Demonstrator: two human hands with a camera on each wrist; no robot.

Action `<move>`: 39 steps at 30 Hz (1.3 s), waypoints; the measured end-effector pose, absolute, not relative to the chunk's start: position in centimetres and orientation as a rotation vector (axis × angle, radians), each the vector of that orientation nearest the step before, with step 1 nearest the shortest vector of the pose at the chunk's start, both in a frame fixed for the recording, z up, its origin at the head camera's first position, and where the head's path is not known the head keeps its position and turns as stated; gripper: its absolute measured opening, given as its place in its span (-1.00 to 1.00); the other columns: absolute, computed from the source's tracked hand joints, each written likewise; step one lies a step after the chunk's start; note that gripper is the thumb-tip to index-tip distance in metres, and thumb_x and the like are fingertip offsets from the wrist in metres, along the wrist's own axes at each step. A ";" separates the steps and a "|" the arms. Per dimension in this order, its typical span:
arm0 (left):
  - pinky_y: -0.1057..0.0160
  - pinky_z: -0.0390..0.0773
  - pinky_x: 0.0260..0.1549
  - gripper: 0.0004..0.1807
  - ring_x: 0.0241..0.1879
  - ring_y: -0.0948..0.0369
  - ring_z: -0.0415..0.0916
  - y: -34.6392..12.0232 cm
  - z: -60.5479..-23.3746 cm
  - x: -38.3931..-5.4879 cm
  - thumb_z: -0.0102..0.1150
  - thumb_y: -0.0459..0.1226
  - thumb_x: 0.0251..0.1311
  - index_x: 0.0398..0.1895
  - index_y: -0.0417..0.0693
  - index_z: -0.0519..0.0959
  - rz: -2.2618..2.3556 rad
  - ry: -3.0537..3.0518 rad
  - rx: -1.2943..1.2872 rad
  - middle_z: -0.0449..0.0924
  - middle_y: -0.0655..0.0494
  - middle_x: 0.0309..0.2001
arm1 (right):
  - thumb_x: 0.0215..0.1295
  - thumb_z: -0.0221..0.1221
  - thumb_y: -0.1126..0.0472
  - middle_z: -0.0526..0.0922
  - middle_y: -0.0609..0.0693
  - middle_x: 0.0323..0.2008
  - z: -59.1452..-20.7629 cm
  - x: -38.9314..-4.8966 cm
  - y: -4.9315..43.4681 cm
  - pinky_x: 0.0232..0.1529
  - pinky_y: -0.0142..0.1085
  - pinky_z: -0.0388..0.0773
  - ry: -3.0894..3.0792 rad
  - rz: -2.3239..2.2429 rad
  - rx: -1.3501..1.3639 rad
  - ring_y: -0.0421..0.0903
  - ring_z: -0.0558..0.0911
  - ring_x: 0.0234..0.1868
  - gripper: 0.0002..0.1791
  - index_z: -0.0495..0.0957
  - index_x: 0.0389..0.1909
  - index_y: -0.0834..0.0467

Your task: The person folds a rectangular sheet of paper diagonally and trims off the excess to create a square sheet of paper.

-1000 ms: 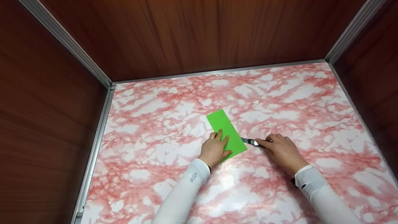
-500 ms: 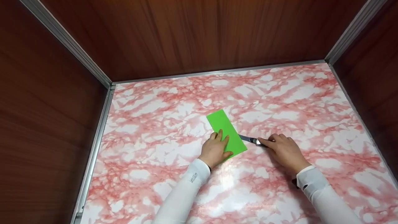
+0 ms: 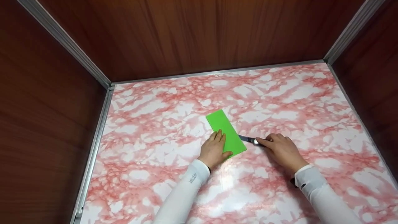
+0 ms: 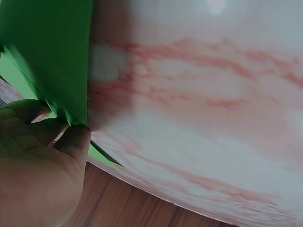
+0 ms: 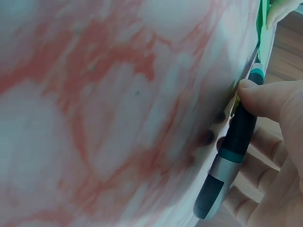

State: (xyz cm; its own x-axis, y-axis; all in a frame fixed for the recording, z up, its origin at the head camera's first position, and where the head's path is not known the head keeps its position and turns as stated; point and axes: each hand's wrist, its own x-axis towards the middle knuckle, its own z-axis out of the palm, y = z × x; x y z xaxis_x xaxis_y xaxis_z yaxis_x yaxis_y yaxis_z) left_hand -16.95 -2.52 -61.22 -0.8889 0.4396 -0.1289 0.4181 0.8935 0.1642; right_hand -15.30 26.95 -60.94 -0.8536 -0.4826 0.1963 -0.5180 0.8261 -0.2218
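Note:
A folded green paper (image 3: 231, 137) lies slantwise on the table. My left hand (image 3: 212, 151) rests on its left side and lower end, fingers extended and thumb apart. In the left wrist view the fingertips touch the green paper (image 4: 52, 47), whose layers gape a little. To the right, my right hand (image 3: 284, 152) grips a utility knife (image 3: 247, 139) with its blade towards the paper's right edge. The blade's tip meets that edge; whether it lies between the layers I cannot tell. The right wrist view shows the black, silver and teal handle of the knife (image 5: 239, 127) under my thumb.
The tabletop (image 3: 149, 124) has a red-and-white marbled pattern. Dark wood panels (image 3: 186, 37) with metal frame strips (image 3: 96, 74) enclose it at the back and on both sides.
The knife has moved slightly up and left, so its blade reaches the paper's right edge higher up. My left fingers have drawn closer together. The paper has stayed nearly in place.

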 end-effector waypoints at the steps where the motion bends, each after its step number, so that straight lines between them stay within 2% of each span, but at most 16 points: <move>1: 0.17 0.18 0.31 -0.06 0.45 0.04 -0.01 -2.6 -61.2 -17.0 0.00 0.31 0.23 0.49 -0.10 0.16 0.199 2.897 0.661 0.04 -0.06 0.49 | 0.22 0.30 0.27 0.52 -0.04 -0.22 -60.9 -15.4 26.8 -0.30 -0.05 0.37 -2.877 0.412 0.793 0.01 0.48 -0.23 -0.47 0.56 0.23 -0.11; 16: 0.17 0.19 0.31 -0.09 0.45 0.05 -0.01 -2.6 -61.1 -17.0 0.00 0.28 0.25 0.49 -0.09 0.16 0.186 2.891 0.661 0.01 -0.04 0.50 | 0.26 0.29 0.18 0.51 -0.06 -0.22 -61.0 -16.7 25.2 -0.30 -0.04 0.38 -2.887 0.400 0.836 0.00 0.47 -0.20 -0.50 0.54 0.24 -0.14; 39: 0.18 0.20 0.30 -0.09 0.44 0.05 0.02 -2.7 -61.1 -17.1 0.01 0.28 0.24 0.49 -0.08 0.18 0.177 2.896 0.671 0.03 -0.04 0.50 | 0.18 0.35 0.23 0.52 0.02 -0.22 -61.1 -17.2 26.2 -0.34 -0.01 0.38 -2.854 0.380 0.761 0.08 0.49 -0.20 -0.47 0.58 0.21 -0.10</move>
